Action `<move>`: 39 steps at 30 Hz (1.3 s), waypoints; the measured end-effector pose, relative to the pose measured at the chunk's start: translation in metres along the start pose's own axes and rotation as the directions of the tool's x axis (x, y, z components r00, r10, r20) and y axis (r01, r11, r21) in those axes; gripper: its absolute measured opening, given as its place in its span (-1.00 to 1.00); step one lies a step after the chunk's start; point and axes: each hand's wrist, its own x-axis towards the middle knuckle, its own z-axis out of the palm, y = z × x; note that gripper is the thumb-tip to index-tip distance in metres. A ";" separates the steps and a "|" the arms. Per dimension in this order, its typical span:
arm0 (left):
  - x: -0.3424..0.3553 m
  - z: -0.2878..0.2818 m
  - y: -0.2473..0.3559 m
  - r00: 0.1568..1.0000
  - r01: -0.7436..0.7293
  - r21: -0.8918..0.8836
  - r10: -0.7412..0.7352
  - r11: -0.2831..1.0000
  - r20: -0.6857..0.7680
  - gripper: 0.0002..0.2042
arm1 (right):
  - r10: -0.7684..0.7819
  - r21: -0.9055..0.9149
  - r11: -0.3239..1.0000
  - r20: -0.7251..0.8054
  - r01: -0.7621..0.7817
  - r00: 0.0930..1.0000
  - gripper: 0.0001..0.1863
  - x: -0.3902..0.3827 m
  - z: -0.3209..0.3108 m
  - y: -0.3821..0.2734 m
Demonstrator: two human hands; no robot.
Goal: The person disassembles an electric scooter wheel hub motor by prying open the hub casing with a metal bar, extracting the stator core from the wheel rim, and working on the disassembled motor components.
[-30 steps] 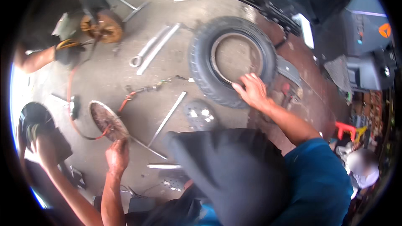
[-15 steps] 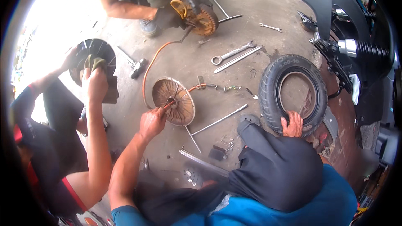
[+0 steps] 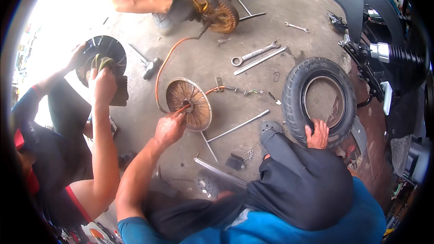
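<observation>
My left hand (image 3: 171, 127) is closed round an orange cable (image 3: 180, 110) in front of a round, dirty metal cover (image 3: 199, 116) with radial ribs. The cable passes into the cover's centre hole and shows again on the right, ending in several loose connectors (image 3: 246, 91). The cover stands tilted, and my fingers hide part of its lower left edge. On the right, my right hand (image 3: 318, 134) rests on the near inner edge of a black tyre (image 3: 296, 104), fingers extended over it. The tyre's middle is open to the floor.
Across from me, a person's gloved hands (image 3: 183, 10) hold a rusty wheel hub (image 3: 224, 18) joined to the cable. At left, another person's hand (image 3: 100, 83) wipes a dark drum (image 3: 118, 54) with a cloth. Wrenches (image 3: 255, 54), T-handles (image 3: 237, 126) and a scooter (image 3: 384, 54) stand or lie around.
My left hand has shifted slightly up and right, closer to the cover's centre hole. My right hand stays on the tyre. The whole view has shifted a little.
</observation>
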 end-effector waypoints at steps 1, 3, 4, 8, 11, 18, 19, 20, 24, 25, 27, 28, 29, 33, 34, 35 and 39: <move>0.006 -0.001 0.003 1.000 -0.006 -0.009 0.006 1.000 -0.005 -0.79 | 0.028 0.017 0.999 0.017 -0.029 0.999 -0.44 0.001 -0.006 -0.002; 0.018 -0.008 0.012 0.994 0.058 -0.068 -0.051 0.996 0.096 -0.83 | 0.082 0.051 0.995 0.054 -0.085 0.995 -0.38 0.004 -0.017 -0.006; 0.015 -0.007 0.010 0.993 0.061 -0.057 -0.055 0.996 0.101 -0.83 | 0.105 0.089 0.990 0.082 -0.112 0.991 -0.35 0.004 -0.016 -0.010; 0.008 0.000 0.002 0.998 0.022 -0.021 -0.021 1.000 0.059 -0.84 | 0.129 0.099 0.984 0.198 -0.151 0.972 -0.33 0.008 -0.014 -0.018; 0.014 0.006 0.002 0.993 0.046 -0.009 -0.045 0.999 0.108 -0.82 | 0.132 0.075 0.986 0.187 -0.148 0.973 -0.33 0.007 -0.017 -0.012; 0.006 -0.004 0.001 0.989 0.064 0.023 -0.067 0.998 0.129 -0.80 | 0.152 0.075 0.981 0.267 -0.178 0.952 -0.31 0.011 -0.013 -0.021; 0.010 -0.001 0.002 0.990 0.060 0.009 -0.060 0.998 0.125 -0.80 | 0.155 0.065 0.982 0.257 -0.177 0.954 -0.31 0.011 -0.016 -0.019; 0.014 0.001 0.004 0.992 0.054 -0.003 -0.053 0.999 0.114 -0.80 | 0.157 0.055 0.983 0.247 -0.176 0.956 -0.31 0.011 -0.019 -0.017; 0.019 0.002 0.007 0.999 0.014 -0.079 -0.010 0.997 0.050 -0.85 | 0.180 0.030 0.981 0.209 -0.190 0.961 -0.32 0.007 -0.020 -0.010; 0.016 0.000 0.007 0.998 0.020 -0.072 -0.016 0.997 0.055 -0.85 | 0.142 0.020 0.989 0.167 -0.147 0.976 -0.35 0.006 -0.014 -0.008; 0.008 -0.004 0.005 0.996 0.048 -0.037 -0.045 0.998 0.078 -0.85 | 0.060 -0.002 0.998 0.082 -0.060 0.995 -0.43 0.006 -0.001 -0.004; 0.009 -0.002 0.005 0.996 0.047 -0.046 -0.043 0.998 0.078 -0.85 | 0.023 -0.033 0.999 0.036 -0.022 0.999 -0.46 0.006 0.000 -0.003; 0.012 0.000 0.006 0.997 0.039 -0.056 -0.035 0.998 0.067 -0.85 | -0.016 -0.065 0.998 -0.009 0.015 1.000 -0.50 0.006 0.000 -0.001; 0.014 -0.005 0.010 0.994 0.064 -0.045 -0.059 0.997 0.096 -0.84 | -0.070 -0.081 0.995 -0.056 0.065 0.996 -0.54 0.005 0.002 0.000; 0.014 -0.005 0.009 0.993 0.066 -0.044 -0.061 0.997 0.097 -0.84 | -0.070 -0.080 0.995 -0.055 0.066 0.996 -0.54 0.007 -0.001 -0.003; 0.014 -0.005 0.008 0.993 0.068 -0.042 -0.063 0.997 0.102 -0.84 | -0.023 -0.048 0.999 -0.004 0.022 1.000 -0.50 0.008 -0.005 -0.006; 0.012 0.000 0.001 0.991 0.055 -0.001 -0.054 0.998 0.120 -0.52 | 0.156 0.052 0.984 0.215 -0.171 0.964 -0.34 0.010 -0.019 -0.019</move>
